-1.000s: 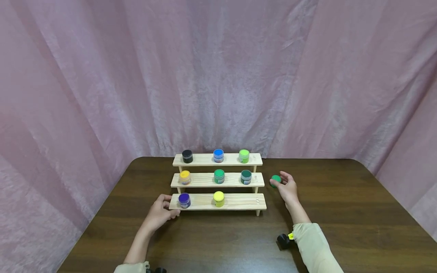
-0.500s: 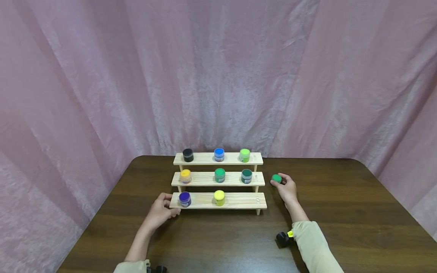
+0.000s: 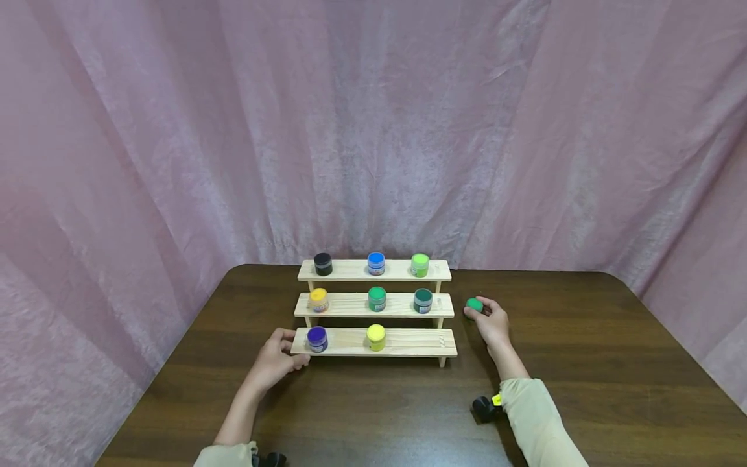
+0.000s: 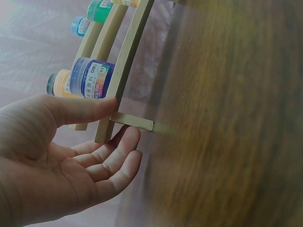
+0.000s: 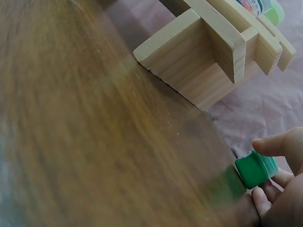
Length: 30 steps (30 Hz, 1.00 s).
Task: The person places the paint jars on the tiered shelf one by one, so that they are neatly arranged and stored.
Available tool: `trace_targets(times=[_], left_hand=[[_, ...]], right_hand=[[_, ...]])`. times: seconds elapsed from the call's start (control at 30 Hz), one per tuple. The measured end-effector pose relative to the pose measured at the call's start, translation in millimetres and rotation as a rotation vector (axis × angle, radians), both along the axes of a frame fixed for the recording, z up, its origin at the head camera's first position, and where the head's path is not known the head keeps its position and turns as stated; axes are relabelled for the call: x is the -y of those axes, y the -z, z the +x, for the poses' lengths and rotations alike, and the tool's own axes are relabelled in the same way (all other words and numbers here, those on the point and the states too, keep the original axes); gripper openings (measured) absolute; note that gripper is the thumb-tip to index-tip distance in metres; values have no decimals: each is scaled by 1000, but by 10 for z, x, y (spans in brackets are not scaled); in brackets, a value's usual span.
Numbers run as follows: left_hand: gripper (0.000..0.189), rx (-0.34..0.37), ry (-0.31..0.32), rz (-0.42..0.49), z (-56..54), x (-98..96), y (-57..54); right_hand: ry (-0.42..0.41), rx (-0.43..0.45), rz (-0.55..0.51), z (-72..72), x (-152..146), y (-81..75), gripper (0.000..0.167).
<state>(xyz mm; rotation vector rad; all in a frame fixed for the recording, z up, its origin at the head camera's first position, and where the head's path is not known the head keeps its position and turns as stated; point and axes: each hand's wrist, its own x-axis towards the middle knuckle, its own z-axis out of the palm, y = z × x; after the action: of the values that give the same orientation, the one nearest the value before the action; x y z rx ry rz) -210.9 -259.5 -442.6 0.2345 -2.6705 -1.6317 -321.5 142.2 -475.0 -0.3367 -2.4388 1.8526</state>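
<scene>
My left hand (image 3: pixel 272 364) grips the left end of the lowest board of a three-tier wooden shelf (image 3: pixel 408 342). In the left wrist view, the thumb presses the board's front edge and the curled fingers sit by its short leg (image 4: pixel 134 121). A purple paint jar (image 4: pixel 94 78) stands on that board near the thumb. To the right of the shelf, my right hand (image 3: pixel 493 327) pinches a small green paint jar (image 3: pixel 474 304) between thumb and fingers. The right wrist view shows this green jar (image 5: pixel 256 170) close over the tabletop.
A yellow jar (image 3: pixel 376 337) stands mid-board on the lowest tier. Orange-yellow (image 3: pixel 318 299), green (image 3: pixel 377 298) and dark green (image 3: pixel 423 300) jars fill the middle tier; black (image 3: pixel 323 264), blue (image 3: pixel 376 263) and lime (image 3: pixel 419 264) ones the top. A pink curtain (image 3: pixel 373 130) hangs behind the brown table (image 3: pixel 583 350).
The green jar has tilted slightly in my right fingers. My left hand keeps its place on the shelf, and the head view has shifted a little.
</scene>
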Motion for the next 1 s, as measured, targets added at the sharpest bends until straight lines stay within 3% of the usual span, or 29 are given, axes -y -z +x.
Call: trace_targets(times=[0.57, 0.83, 1.0], left_hand=[[55, -12, 13, 27, -10, 3, 17], [53, -3, 5, 23, -12, 0, 6], [54, -3, 14, 9, -20, 3, 6]], right_hand=[[33, 3, -59, 26, -38, -68, 54], [36, -68, -14, 81, -44, -220, 52], [13, -68, 51, 130, -53, -271, 52]])
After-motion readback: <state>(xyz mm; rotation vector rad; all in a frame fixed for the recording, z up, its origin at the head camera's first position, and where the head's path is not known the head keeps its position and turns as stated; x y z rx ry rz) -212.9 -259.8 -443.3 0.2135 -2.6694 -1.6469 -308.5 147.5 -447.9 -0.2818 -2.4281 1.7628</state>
